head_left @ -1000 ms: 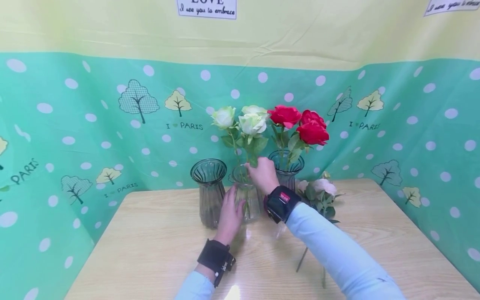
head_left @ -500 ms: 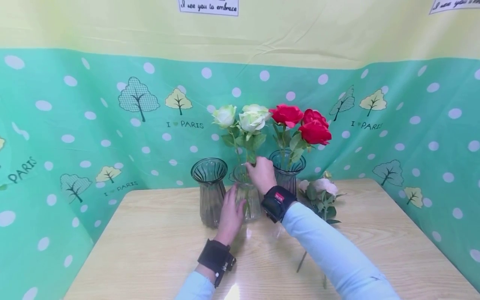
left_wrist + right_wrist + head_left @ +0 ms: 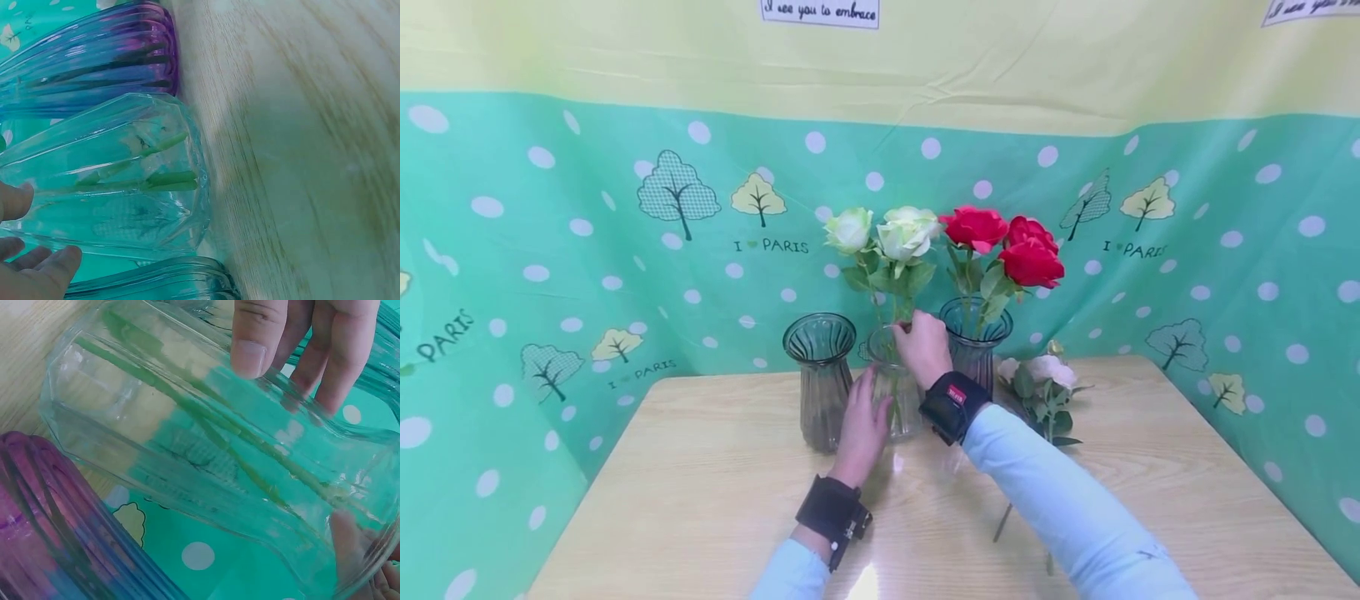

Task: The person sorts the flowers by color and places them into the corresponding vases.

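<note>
A clear glass vase [image 3: 906,408] stands upright in the middle of the table, with white roses [image 3: 907,235] above its mouth. Their green stems [image 3: 275,453] show through the glass in the right wrist view. My left hand [image 3: 859,433] holds the vase's side, thumb on the near face and fingers around its left side. At the rim, my right hand [image 3: 925,350] pinches a white rose's stem just below the leaves; its fingertips are partly hidden in the head view. Through the glass, cut stem ends [image 3: 172,181] show close to the vase's base in the left wrist view.
A grey ribbed vase [image 3: 822,392] stands directly left. Red roses [image 3: 1030,258] fill another ribbed vase [image 3: 973,354] behind the right wrist. Pale pink roses [image 3: 1051,372] lie on the table [image 3: 700,500] at right, stems partly under the right forearm. A patterned cloth [image 3: 745,292] hangs behind.
The front white rose has risen slightly and now overlaps the bloom behind it. My right wrist has shifted a little left. The left hand keeps its place on the vase.
</note>
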### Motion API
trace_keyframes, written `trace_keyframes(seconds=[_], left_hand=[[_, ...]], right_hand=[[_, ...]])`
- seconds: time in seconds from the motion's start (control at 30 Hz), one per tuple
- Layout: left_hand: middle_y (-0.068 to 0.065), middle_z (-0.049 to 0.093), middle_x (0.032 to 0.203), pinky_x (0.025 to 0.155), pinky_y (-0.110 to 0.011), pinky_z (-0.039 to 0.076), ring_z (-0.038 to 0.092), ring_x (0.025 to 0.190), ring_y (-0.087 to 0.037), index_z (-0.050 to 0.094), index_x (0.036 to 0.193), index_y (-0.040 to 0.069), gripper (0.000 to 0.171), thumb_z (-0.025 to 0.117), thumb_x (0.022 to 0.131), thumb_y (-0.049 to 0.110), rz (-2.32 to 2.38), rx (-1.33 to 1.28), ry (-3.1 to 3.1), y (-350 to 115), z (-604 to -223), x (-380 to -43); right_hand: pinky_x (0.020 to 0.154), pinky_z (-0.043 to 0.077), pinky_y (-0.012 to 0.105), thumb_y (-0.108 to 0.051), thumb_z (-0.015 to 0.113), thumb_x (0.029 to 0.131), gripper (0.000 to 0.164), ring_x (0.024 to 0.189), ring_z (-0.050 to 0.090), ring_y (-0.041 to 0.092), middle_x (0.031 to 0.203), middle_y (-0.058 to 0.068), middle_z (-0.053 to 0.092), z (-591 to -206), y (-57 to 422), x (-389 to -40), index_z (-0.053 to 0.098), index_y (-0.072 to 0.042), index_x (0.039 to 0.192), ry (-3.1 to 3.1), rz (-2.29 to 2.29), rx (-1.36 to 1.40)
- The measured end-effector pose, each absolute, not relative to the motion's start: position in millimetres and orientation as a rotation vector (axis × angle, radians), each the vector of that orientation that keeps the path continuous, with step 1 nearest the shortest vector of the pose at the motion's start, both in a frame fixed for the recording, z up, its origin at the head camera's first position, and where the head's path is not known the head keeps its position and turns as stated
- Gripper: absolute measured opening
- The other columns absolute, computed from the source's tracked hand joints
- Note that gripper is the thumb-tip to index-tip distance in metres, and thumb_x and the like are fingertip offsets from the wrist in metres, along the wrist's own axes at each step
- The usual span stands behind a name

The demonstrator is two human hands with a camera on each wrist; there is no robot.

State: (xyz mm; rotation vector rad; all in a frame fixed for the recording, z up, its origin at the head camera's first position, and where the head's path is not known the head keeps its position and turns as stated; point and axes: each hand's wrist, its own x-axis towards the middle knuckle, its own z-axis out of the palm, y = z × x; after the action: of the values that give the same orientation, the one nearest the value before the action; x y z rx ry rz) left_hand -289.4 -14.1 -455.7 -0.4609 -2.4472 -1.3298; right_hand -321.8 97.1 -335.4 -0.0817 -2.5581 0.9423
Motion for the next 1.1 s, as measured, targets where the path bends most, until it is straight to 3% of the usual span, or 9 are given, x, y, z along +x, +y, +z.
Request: trace_keyframes(seconds=[0.37, 0.5, 0.77, 1.1], left_hand=[[-0.016, 0.035, 0.147, 0.109, -0.044, 0.039, 0.043, 0.129, -0.032, 0.027, 0.146, 0.006, 0.057, 0.051, 0.095, 0.018, -1.296, -0.467, -2.443, -13.9, -455.8, -288.5], [-0.015, 0.035, 0.147, 0.110, -0.044, 0.038, 0.043, 0.130, -0.031, 0.026, 0.146, 0.006, 0.058, 0.051, 0.095, 0.018, -1.298, -0.465, -2.444, -14.0, -455.5, -288.3], [-0.013, 0.032, 0.150, 0.111, -0.044, 0.036, 0.040, 0.133, -0.030, 0.024, 0.147, 0.011, 0.059, 0.051, 0.095, 0.017, -1.329, -0.439, -2.474, -14.0, -454.6, -287.2], [-0.013, 0.032, 0.149, 0.110, -0.043, 0.037, 0.042, 0.131, -0.031, 0.024, 0.148, 0.012, 0.058, 0.050, 0.096, 0.021, -1.317, -0.431, -2.489, -14.1, -455.9, -287.2]], right_hand=[[0.066, 0.055, 0.037, -0.017, 0.066, 0.086, 0.018, 0.076, 0.067, 0.028, 0.077, 0.014, 0.071, -330.8, 105.1, -308.0, 0.065, -0.002, 0.076, -2.435, 0.979, -0.038], [0.066, 0.057, 0.035, -0.015, 0.065, 0.085, 0.016, 0.072, 0.069, 0.025, 0.080, 0.014, 0.072, -323.8, 110.5, -300.9, 0.068, -0.001, 0.079, -2.452, 1.033, 0.003], [0.054, 0.057, 0.026, -0.017, 0.067, 0.085, 0.018, 0.060, 0.069, 0.020, 0.072, 0.013, 0.072, -314.2, 131.3, -283.8, 0.072, -0.001, 0.088, -2.512, 1.319, 0.011], [0.065, 0.061, 0.033, -0.016, 0.066, 0.087, 0.025, 0.061, 0.068, 0.013, 0.079, 0.017, 0.071, -292.1, 180.8, -258.8, 0.068, 0.005, 0.098, -2.549, 1.570, -0.033]])
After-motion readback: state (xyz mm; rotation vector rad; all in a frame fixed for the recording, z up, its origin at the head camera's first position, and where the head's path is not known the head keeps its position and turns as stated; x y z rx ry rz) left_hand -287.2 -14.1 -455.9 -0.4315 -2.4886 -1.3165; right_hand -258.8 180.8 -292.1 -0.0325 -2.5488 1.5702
